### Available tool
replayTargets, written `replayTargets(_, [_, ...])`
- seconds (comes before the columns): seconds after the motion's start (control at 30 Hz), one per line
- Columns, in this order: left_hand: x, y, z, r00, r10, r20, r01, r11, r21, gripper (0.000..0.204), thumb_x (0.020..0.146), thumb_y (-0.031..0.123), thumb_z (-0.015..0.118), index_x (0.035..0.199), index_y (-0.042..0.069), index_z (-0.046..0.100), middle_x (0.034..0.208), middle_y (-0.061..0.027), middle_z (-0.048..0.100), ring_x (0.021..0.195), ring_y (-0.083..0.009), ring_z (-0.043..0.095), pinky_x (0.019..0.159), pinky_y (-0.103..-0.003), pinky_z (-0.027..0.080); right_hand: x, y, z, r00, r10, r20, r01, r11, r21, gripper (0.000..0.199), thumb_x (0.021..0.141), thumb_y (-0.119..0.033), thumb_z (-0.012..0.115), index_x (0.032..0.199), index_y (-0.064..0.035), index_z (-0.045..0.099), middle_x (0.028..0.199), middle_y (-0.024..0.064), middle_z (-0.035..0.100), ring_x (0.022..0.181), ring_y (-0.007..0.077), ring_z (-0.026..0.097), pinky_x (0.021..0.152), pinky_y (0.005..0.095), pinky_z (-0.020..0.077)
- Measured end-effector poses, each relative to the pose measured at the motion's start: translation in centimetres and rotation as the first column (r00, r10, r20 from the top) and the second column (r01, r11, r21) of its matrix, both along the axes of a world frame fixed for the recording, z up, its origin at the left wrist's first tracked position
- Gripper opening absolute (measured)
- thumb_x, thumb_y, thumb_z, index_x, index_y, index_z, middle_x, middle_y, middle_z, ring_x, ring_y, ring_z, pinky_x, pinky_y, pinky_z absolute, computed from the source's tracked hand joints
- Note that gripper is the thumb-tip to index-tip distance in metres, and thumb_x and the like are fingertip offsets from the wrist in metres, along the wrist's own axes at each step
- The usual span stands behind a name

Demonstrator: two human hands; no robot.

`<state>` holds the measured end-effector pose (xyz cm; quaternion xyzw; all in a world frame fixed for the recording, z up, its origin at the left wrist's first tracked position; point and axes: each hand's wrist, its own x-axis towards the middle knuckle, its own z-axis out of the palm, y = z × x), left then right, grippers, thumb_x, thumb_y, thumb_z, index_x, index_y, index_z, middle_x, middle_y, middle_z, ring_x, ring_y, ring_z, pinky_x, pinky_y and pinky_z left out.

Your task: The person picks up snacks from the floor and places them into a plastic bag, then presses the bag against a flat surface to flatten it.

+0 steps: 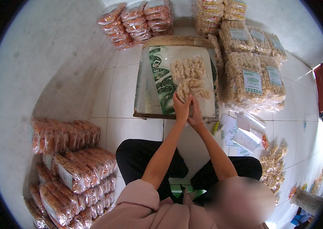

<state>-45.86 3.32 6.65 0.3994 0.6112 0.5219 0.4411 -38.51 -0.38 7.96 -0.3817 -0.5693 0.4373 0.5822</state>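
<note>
Just beyond the fingers, the pale twists (188, 70) lie grouped on the low table (142, 89), their near end between left hand (181, 108) and right hand (196, 115). The fingers curl close together there; whether they pinch any piece, I cannot tell. This batch seems partly arranged. Right of the fingers, filled bags (237, 76) look finished; loose twists (274, 168), nearer the body, remain unbagged. Papers and plastic (245, 139) lie between. The hands themselves hide the batch's near edge.

Bright light from the right, shadowed left wall (64, 93), fisheye-curved edges.
</note>
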Motion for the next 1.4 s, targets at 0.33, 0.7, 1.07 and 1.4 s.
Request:
replayTargets(0.33, [1.0, 0.5, 1.3, 0.942, 0.057, -0.331, -0.085, 0.994, -0.071, 0.071, 0.072, 0.027, 0.063, 0.131, 0.009, 0.028, 0.119, -0.0183, 0.038, 0.105, -0.0374, 0.043, 0.089, -0.042, 0.037, 3.8, 1.3, -1.8, 0.501, -0.412, 0.761, 0.228, 0.911, 0.343, 0.051, 0.076, 0.001, 0.048, 0.125, -0.0046, 0.038, 0.132, 0.0172, 0.035, 0.116, 0.0366, 0.036, 0.094, 0.0453, 0.0337])
replayTargets(0.7, [-0.6, 0.5, 0.5, 0.911, 0.085, -0.403, -0.053, 0.995, 0.090, 0.069, 0.072, 0.023, 0.062, 0.132, 0.012, 0.029, 0.114, -0.0188, 0.042, 0.102, -0.0367, 0.046, 0.088, -0.042, 0.037, 1.7, 3.6, 0.3, 0.691, -0.211, 0.691, 0.350, 0.935, -0.064, 0.028, 0.082, -0.013, 0.049, 0.108, -0.0018, 0.045, 0.110, 0.0176, 0.045, 0.101, 0.0338, 0.046, 0.086, 0.0393, 0.0368])
replayTargets(1.07, [-0.9, 0.5, 0.8, 0.948, -0.019, -0.317, 0.030, 0.999, 0.030, 0.067, 0.074, 0.025, 0.062, 0.132, 0.019, 0.029, 0.110, -0.0181, 0.041, 0.100, -0.0336, 0.046, 0.085, -0.041, 0.039, -0.9, 3.6, -3.1, 0.675, -0.655, 0.340, 0.629, 0.751, 0.201, 0.030, 0.075, -0.010, 0.055, 0.103, -0.0013, 0.047, 0.109, 0.0163, 0.042, 0.108, 0.0319, 0.036, 0.092, 0.0382, 0.0303])
replayTargets(1.4, [-0.3, 0.5, 0.8, 0.979, -0.010, -0.202, 0.016, 0.999, 0.027, 0.062, 0.077, 0.021, 0.060, 0.132, 0.019, 0.031, 0.117, -0.0176, 0.038, 0.105, -0.0328, 0.043, 0.088, -0.040, 0.037, 0.1, 3.3, -3.9, 0.711, -0.626, 0.320, 0.652, 0.758, 0.035, 0.036, 0.071, -0.004, 0.049, 0.107, 0.0007, 0.047, 0.103, 0.0179, 0.042, 0.102, 0.0331, 0.039, 0.087, 0.0386, 0.0343])
